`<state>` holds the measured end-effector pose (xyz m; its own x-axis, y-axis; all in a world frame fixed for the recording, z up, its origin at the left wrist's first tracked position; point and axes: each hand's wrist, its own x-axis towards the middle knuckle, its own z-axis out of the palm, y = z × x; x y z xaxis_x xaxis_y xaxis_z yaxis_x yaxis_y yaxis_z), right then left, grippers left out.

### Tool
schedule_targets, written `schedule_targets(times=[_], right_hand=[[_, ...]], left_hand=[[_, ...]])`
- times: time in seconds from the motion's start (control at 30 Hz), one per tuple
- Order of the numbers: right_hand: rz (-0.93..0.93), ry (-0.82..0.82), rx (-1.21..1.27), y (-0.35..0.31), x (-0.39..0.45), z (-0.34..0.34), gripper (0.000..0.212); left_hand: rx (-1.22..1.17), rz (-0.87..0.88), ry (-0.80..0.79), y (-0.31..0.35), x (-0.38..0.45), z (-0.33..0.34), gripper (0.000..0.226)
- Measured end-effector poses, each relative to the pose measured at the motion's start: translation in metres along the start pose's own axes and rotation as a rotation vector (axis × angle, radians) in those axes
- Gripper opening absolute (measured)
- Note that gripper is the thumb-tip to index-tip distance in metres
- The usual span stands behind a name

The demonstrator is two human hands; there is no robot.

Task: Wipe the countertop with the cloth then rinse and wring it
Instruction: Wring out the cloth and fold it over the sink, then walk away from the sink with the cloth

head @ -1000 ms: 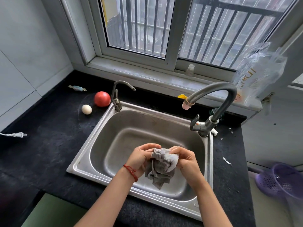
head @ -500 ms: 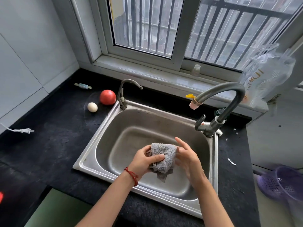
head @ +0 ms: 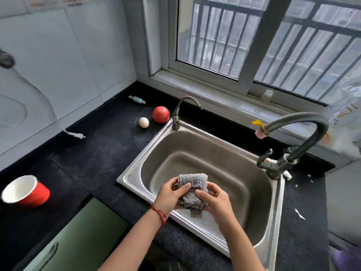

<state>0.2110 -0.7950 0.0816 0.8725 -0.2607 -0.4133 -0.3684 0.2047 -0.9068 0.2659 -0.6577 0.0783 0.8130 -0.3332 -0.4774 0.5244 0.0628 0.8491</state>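
A grey terry cloth (head: 192, 187) is bunched between both hands over the near left part of the steel sink (head: 211, 153). My left hand (head: 172, 194) grips its left side, thumb across the front. My right hand (head: 214, 198) closes on its right side and lower folds. A corner of the cloth hangs down below the hands. The big grey tap (head: 293, 137) stands at the sink's right rim, its spout out over the basin; no water shows. The black countertop (head: 93, 153) surrounds the sink.
A red cup (head: 25, 190) lies on its side at the counter's left. A tomato (head: 161, 114), an egg (head: 144, 122) and a wrapped candy (head: 136, 99) sit behind the sink's left corner beside a small tap (head: 179, 112). A white plug (head: 75, 134) lies left.
The view has swung left, bringing the red cup into sight. The cloth went from hanging loose between my hands to a tighter folded bundle, held nearer the sink's front left edge.
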Motion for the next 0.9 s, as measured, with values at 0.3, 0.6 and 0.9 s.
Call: schedule_targets(times=[0.3, 0.6, 0.9], right_hand=[[0.070, -0.183, -0.061, 0.036, -0.016, 0.045, 0.042], [0.116, -0.565, -0.407, 0.088, -0.077, 0.155, 0.019], [-0.014, -0.770, -0.804, 0.147, -0.132, 0.278, 0.027]], left_hand=[[0.222, -0.011, 0.437, -0.049, -0.086, -0.078, 0.014], [0.168, -0.131, 0.880, -0.127, -0.237, -0.177, 0.022], [0.205, -0.328, 1.203, -0.222, -0.387, -0.273, 0.027]])
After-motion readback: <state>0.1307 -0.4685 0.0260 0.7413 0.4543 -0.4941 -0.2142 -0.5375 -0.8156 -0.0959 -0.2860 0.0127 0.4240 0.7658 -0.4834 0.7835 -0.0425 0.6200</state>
